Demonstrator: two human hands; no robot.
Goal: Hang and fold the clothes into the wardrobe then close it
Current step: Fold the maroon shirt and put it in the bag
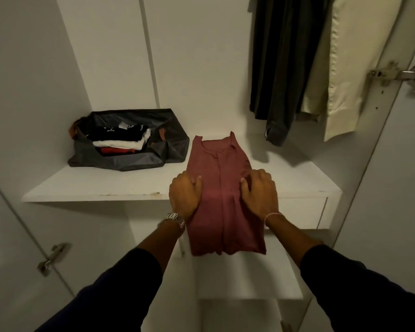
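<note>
From the head camera, a dusty-red knit shirt folded into a long narrow strip (219,188) lies on the white wardrobe shelf (106,185), its collar end toward the back wall and its lower half hanging over the shelf's front edge; the left hand (185,196) grips the strip's left edge, fingers curled round the fabric with a metal-link watch (175,219) at the wrist; the right hand (259,192) grips the right edge in the same way, fingers bent onto the cloth, a thin silver bracelet (272,216) on that wrist; both forearms wear dark sleeves. To the left on the same shelf, well apart from the shirt's hanging end but just beside its collar end, sits an open dark grey fabric bag (130,161) holding a stack of folded black, white and red clothes (122,141). Above right, a dark charcoal garment (280,68) and a cream garment (350,68) hang side by side; a metal door hinge (393,74) shows on the right panel.
</note>
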